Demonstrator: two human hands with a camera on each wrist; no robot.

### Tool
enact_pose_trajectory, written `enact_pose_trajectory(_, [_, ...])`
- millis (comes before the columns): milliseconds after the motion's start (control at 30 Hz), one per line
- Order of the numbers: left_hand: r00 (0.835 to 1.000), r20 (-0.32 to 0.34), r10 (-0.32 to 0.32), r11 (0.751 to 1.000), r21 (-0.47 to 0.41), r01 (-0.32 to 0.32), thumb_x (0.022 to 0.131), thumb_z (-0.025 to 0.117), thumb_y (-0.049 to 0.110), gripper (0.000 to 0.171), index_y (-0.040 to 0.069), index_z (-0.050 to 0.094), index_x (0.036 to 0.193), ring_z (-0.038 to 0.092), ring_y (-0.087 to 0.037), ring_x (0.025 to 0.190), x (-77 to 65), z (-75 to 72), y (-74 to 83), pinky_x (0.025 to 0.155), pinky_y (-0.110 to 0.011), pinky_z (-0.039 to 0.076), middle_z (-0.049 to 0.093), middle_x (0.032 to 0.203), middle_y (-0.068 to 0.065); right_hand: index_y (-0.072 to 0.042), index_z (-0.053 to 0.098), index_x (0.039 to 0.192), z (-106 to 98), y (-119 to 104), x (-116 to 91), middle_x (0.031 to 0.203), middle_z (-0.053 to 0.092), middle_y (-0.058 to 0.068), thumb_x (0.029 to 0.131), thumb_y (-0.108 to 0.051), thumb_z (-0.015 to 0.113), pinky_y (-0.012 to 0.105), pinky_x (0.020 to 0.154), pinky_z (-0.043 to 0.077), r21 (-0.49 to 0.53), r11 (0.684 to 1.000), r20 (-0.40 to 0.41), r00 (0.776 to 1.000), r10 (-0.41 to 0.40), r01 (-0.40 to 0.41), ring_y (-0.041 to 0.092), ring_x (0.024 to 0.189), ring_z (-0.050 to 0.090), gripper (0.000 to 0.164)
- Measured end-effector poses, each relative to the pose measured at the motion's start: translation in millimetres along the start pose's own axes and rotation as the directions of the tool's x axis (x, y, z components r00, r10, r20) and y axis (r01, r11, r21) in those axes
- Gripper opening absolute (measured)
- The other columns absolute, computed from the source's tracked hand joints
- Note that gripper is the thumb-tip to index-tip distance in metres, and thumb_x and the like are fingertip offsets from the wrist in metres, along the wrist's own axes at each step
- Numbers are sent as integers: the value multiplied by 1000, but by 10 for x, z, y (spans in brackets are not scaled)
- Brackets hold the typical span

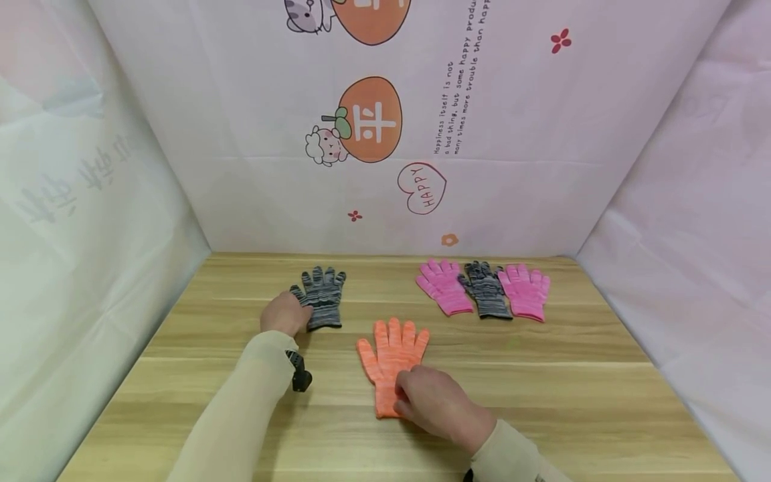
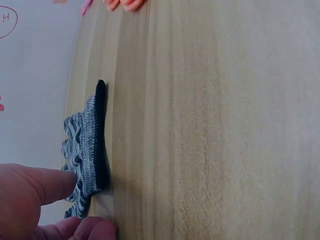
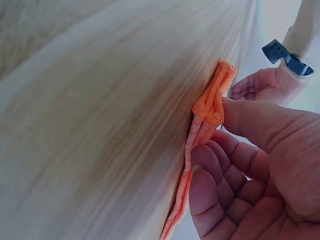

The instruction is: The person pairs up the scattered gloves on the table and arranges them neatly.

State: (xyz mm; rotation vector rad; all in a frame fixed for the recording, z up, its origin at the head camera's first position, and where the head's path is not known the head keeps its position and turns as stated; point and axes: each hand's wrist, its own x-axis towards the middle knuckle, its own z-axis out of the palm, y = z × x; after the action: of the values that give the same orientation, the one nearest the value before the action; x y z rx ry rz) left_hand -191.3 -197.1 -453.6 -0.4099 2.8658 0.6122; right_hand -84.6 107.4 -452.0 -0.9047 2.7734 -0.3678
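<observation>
A grey-and-black striped knitted glove [image 1: 326, 300] lies flat at the back left of the wooden table, fingers toward the wall. My left hand [image 1: 286, 314] is at its left edge. In the left wrist view its thumb [image 2: 55, 185] lies over the grey glove [image 2: 88, 142], with curled fingers beside the edge. In front, an orange knitted glove [image 1: 388, 361] is spread palm-down or palm-up, its cuff toward me. My right hand [image 1: 442, 405] grips its lower right side. The right wrist view shows thumb and curled fingers against the raised edge of the orange glove [image 3: 212, 102].
At the back right lie a pink glove [image 1: 446, 288], a dark grey glove [image 1: 486, 293] and another pink glove [image 1: 525, 292], side by side. A printed white sheet [image 1: 512, 201] stands behind the wooden table [image 1: 542, 395], with white sheets on both sides.
</observation>
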Motion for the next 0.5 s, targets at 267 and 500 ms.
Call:
enact_pose_trajectory(267, [1000,3,-9,1000,15,9,98,67,38,46,10,59,63,51,-16,53,11,45,37,50,-33,46,51,59,-1,-18,65,86,3,-5,-10,73,54,-8,91,-25,77,28,59,44,4,1000,-10,1000,0,0,7,64,47,15])
enact_pose_trajectory(500, [1000,-24,2,1000,15,-1,95,73,31,38,6,61,69,54,-19,58,20,95,67,55,-35,50,55,65,-5,-19,65,86,14,0,-10,73,54,-8,91,-25,77,28,59,44,3,1000,-10,1000,7,-7,7,64,47,15])
